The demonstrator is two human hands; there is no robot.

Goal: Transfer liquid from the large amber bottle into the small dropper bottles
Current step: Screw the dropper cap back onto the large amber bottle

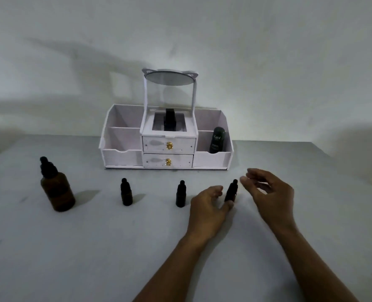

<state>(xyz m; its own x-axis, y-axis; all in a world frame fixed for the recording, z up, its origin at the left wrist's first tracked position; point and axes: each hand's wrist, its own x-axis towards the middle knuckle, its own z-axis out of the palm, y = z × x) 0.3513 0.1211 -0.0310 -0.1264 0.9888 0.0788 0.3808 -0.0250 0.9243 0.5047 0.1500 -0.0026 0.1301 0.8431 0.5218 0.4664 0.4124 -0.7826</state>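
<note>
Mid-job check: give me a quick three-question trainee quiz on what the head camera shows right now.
1. True or false: the large amber bottle has its dropper cap off.
2. Which bottle does the thumb of the left hand touch at its base?
A. the leftmost small bottle
B. the middle small bottle
C. the rightmost small bottle
3. Short answer: what does the right hand hold?

Key: 1 false, the cap is on. 2 C. 3 nothing; it hovers open beside that bottle.
</note>
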